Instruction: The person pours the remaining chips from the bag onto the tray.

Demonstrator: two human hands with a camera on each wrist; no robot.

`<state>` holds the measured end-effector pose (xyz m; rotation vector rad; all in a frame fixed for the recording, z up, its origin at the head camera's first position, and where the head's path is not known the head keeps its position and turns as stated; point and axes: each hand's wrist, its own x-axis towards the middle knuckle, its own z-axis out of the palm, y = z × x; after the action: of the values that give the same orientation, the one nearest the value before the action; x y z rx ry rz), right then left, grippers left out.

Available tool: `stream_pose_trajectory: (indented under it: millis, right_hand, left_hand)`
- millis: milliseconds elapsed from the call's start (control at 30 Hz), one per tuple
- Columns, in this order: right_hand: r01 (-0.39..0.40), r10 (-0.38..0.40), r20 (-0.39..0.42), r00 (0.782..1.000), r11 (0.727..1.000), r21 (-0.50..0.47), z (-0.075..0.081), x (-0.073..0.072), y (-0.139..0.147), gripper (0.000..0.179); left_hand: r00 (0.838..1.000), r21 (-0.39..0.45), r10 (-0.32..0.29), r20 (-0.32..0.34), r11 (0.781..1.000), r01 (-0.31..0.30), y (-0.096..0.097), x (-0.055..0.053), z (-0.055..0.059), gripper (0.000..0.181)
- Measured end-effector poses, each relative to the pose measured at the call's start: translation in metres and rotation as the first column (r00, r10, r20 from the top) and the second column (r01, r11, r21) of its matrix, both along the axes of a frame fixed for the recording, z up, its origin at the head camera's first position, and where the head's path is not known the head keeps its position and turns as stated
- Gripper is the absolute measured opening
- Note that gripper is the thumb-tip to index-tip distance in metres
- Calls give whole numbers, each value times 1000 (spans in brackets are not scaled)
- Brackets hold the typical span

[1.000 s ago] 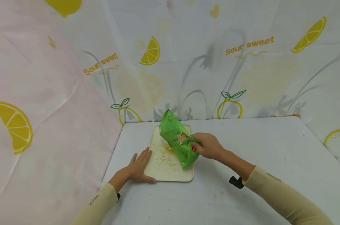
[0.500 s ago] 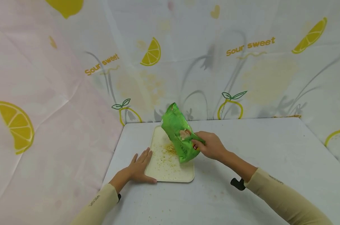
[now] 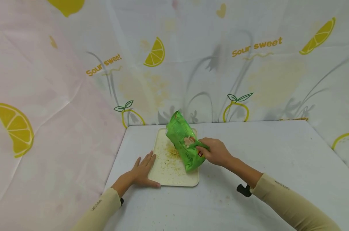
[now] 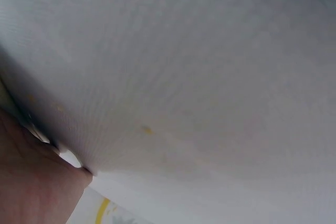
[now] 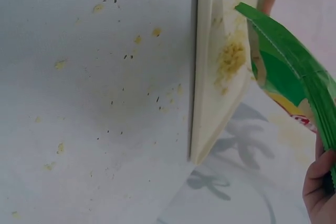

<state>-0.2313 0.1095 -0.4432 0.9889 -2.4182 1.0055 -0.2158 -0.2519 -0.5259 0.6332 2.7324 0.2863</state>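
Note:
My right hand (image 3: 216,151) pinches the edge of a green snack bag (image 3: 181,138), which hangs tilted over a cream rectangular tray (image 3: 160,175). On the tray lies a small heap of yellow crumbs (image 3: 173,152), with finer bits scattered toward its near end. The right wrist view shows the same crumbs (image 5: 231,59) beside the bag's crimped edge (image 5: 294,51), and the fingers (image 5: 320,179) curled on it. My left hand (image 3: 142,173) rests with spread fingers along the tray's left rim, the thumb at its near left corner.
A white cloth (image 3: 249,192) covers the table, with loose crumbs and dark specks (image 5: 126,56) strewn on it right of the tray. A lemon-print curtain (image 3: 191,64) stands behind the table, and a pinkish one (image 3: 47,128) hangs at the left.
The green bag rose a little with my right hand, then came down again over the tray, ending slightly right of where it was. My left hand has stayed at the tray's rim.

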Motion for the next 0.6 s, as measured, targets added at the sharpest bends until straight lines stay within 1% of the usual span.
stream_pose_trajectory:
  millis: [67,167,200,267,400,500,600]
  right_hand:
    - [15,-15,1,1000,1000,-17,1,0,1,14]
    - [34,-34,-7,999,997,-74,2,2,1,6]
    - [39,-40,-6,999,996,-77,2,3,1,5]
    - [39,-39,0,999,998,-59,1,4,1,6]
    - [34,-35,40,999,999,9,-4,6,1,11]
    - [28,-27,50,998,1000,-4,-7,6,3,10]
    - [23,-23,42,999,1000,-12,-3,5,4,10]
  left_hand:
    - [1000,-2,-1,5,1000,1,0,0,1,139]
    - [1000,0,-1,17,1000,1,0,0,3,139]
    - [1000,-3,1,19,1000,-1,-1,0,3,139]
    - [1000,-4,4,21,1000,-4,-1,1,4,139]
    - [1000,-10,7,20,1000,-7,0,1,4,138]
    - [1000,-18,5,22,1000,-5,1,2,3,138]
    - [1000,-24,11,21,1000,-11,1,1,1,138]
